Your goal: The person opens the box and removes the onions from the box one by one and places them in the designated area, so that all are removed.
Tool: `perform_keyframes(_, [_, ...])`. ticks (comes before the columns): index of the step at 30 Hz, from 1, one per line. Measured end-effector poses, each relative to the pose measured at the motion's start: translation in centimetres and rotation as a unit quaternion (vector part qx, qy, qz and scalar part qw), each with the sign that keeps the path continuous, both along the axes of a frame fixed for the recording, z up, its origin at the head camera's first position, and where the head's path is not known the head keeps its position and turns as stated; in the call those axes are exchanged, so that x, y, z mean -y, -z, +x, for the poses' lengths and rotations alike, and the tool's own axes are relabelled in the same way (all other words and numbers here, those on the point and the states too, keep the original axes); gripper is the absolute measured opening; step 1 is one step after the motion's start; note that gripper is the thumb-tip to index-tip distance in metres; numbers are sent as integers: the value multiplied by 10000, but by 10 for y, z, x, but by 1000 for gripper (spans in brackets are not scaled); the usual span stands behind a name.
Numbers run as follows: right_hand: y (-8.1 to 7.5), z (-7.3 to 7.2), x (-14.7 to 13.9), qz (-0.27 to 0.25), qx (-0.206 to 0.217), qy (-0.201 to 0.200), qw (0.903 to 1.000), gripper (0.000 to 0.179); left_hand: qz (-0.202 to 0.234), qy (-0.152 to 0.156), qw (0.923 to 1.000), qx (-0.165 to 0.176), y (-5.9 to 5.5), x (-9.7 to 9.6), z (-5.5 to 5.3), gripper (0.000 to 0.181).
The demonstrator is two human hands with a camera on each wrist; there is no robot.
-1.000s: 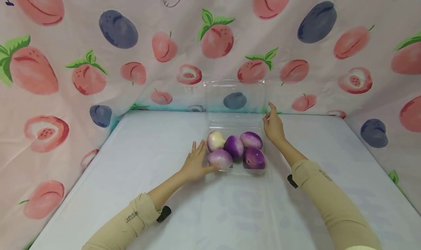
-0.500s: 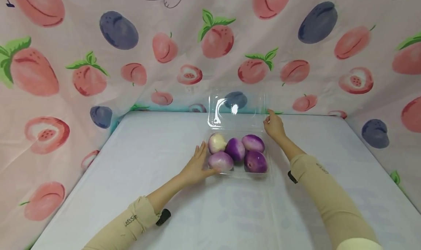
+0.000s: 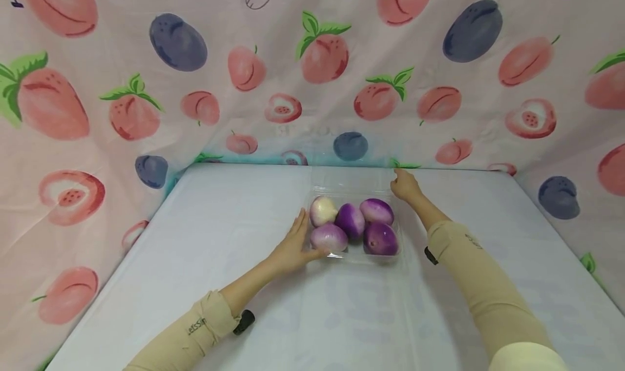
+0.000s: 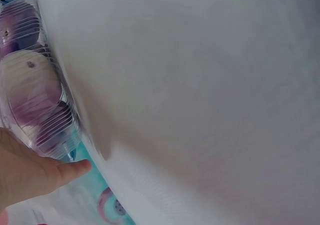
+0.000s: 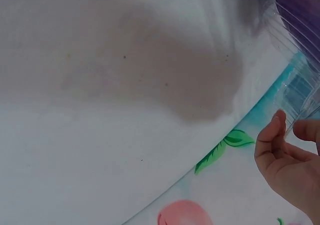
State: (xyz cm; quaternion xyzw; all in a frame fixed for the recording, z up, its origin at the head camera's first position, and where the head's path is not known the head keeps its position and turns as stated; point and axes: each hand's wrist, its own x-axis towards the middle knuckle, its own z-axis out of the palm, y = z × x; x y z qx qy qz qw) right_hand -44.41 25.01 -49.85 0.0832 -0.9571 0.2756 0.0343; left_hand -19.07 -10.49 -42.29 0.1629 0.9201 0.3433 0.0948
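Five purple-and-white onions (image 3: pixel 350 221) sat in a clear plastic clamshell box (image 3: pixel 361 257) on the white-covered table (image 3: pixel 234 213), as the head view showed, before a fruit-print cloth (image 3: pixel 205 138). Its transparent lid (image 3: pixel 349 179), faint to see, lay open beyond the box's far edge. The left hand (image 3: pixel 290 251) rested along the box's left side, fingers straight, thumb spread toward the near left corner, gripping nothing. The right hand (image 3: pixel 405 185), fingers curled, was beside the lid's right edge. In the left wrist view, the onions showed through the box's ribbed wall, the hand against one end with one digit extended. In the right wrist view, thumb and bent fingers pinched the lid's clear edge, a small gap between their tips.
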Motion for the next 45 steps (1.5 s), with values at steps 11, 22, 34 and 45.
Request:
perform_keyframes(11, [39,-33,-18,430,498,-320,9973,58,-133,-41,9999,-47,-2,-1,0,105])
perform_keyframes(22, [-90,104,52,640,176,-255,9975,46,-546,-311,9967,-506,-3,0,-8,108])
perform_keyframes(34, [-99,126,55,519,-178,-386,9977,43,-768,-164,9957,-501,-5,-7,-27,122])
perform_keyframes(45, [-110,145,58,220,-706,-710,9947,40,-688,-236,9974,-8,-6,-10,-30,132])
